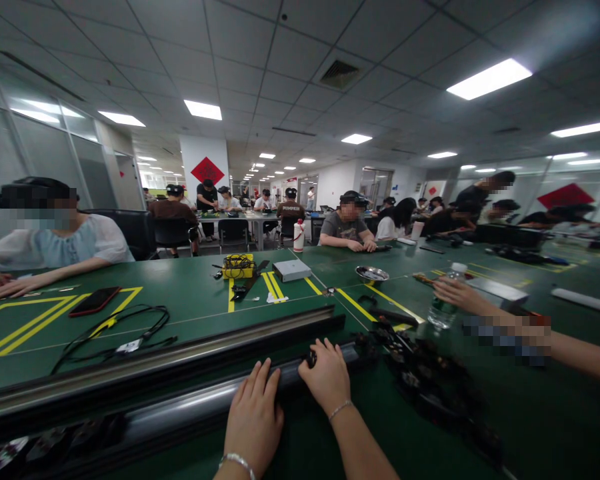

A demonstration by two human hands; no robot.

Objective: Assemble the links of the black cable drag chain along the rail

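Note:
A long glossy black rail (190, 403) lies across the near side of the table. My left hand (255, 407) rests on it with its fingers stretched out. To its right, my right hand (329, 379) curls its thumb and fingers round a small black part (311, 359) at the rail. Several black blocks (55, 443) sit along the rail's left end. Parallel behind it runs a second black rail (180, 357) with a pale strip along it. More dark parts (430, 377), blurred together, lie in a row to the right of my hands.
At the right, another person's hand (457, 293) is at a clear bottle (443, 313). Behind the rails are a black cable (140, 327), a phone (94, 301), a yellow object wrapped in cord (239, 267), a grey box (291, 270) and a metal bowl (372, 274). People sit around the table.

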